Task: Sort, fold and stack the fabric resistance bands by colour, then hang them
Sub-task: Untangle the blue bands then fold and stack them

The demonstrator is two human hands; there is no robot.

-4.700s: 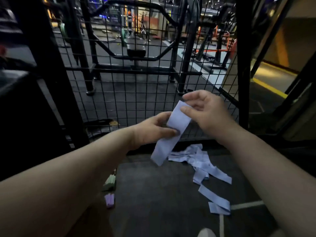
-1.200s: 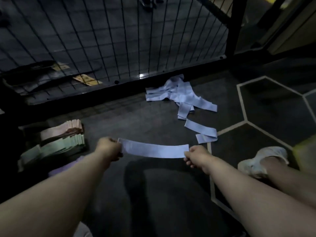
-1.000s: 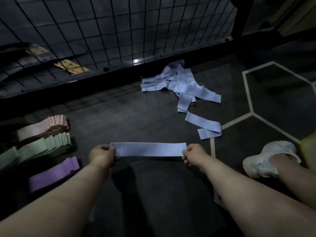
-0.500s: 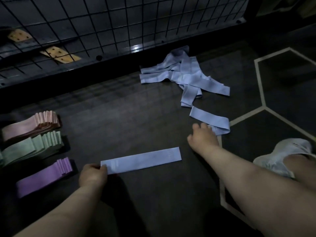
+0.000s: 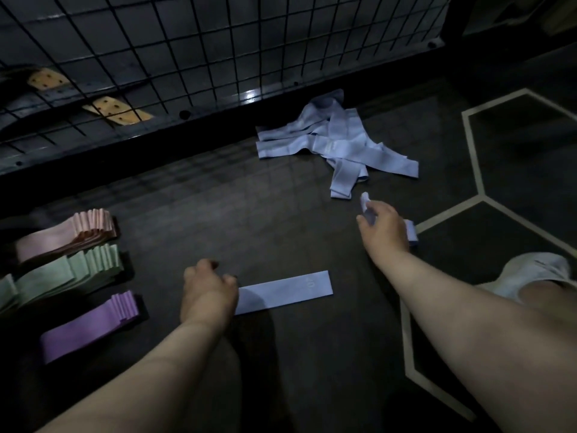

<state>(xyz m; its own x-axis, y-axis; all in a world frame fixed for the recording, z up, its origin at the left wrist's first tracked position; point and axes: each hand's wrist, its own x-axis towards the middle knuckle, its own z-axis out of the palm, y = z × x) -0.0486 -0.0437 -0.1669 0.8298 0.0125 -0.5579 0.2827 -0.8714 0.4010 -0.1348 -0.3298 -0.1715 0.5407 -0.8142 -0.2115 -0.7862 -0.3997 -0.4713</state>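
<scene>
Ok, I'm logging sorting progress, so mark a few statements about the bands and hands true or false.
1. Three folded stacks, pink stack, green stack, purple stack, lie side by side. True.
2. The purple stack is nearest the mesh fence. False: the pink stack is.
3. The right hand grips a loose blue band. True.
4. The flat blue band lies on the green stack. False: it lies on the floor, one end at the left hand.

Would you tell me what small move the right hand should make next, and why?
The right hand grips a loose blue band; it should probably carry it over to the flat blue band by the left hand, to be flattened and stacked there.
</scene>
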